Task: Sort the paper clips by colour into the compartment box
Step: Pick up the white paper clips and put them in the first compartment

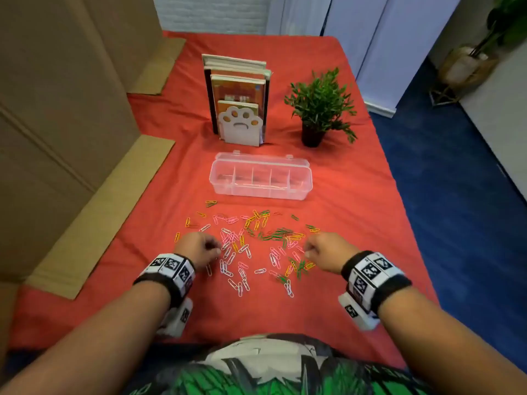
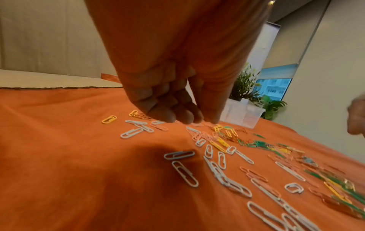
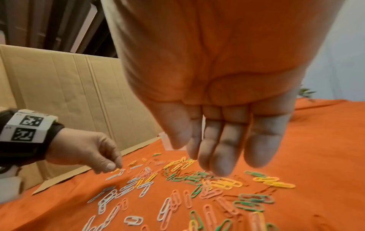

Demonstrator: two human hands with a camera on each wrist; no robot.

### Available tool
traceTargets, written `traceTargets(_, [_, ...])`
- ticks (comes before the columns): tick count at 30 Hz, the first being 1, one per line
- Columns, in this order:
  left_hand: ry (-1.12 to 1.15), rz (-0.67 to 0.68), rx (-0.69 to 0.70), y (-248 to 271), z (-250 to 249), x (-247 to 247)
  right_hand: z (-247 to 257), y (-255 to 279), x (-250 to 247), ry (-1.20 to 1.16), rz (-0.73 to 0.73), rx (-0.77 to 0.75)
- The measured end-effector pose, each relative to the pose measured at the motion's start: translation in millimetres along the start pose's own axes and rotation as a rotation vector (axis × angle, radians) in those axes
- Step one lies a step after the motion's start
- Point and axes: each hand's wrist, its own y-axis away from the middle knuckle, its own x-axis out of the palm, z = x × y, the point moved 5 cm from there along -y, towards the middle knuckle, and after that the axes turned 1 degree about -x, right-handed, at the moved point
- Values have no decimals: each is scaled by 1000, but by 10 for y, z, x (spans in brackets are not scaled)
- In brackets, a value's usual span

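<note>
Several paper clips (image 1: pixel 256 243) in white, pink, yellow and green lie scattered on the red cloth in front of me. Behind them stands the clear compartment box (image 1: pixel 258 193), lid open and compartments bare. My left hand (image 1: pixel 212 249) hovers at the left edge of the pile. Its fingertips (image 2: pixel 189 120) are bunched against the thumb just above white clips (image 2: pixel 136 131), and no clip shows between them. My right hand (image 1: pixel 309 250) hangs over the right side of the pile, its fingers (image 3: pixel 217 156) straight and relaxed above green clips (image 3: pixel 189 176) and yellow clips (image 3: pixel 227 183), holding nothing.
Books in a paw-shaped bookend (image 1: pixel 239 126) and a small potted plant (image 1: pixel 319 109) stand behind the box. Large cardboard sheets (image 1: pixel 71 138) line the table's left side. Past the table's right edge lies blue floor (image 1: pixel 456 195).
</note>
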Motion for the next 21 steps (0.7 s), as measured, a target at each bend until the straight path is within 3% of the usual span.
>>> traceTargets(4, [-66,66,33,-41,-14,145,241,-220,170,-25,-14,-44])
traceTargets(9, [-206,179,219,-41,-15,329,524,-380,558,21,-4,-110])
traceTargets(13, [-248,171,336,-49,16,382,695,-443,770,106,-41,-134])
traceTargets(21, [-298,164,392,-117,184,444,856,-458,905,126,-129,-43])
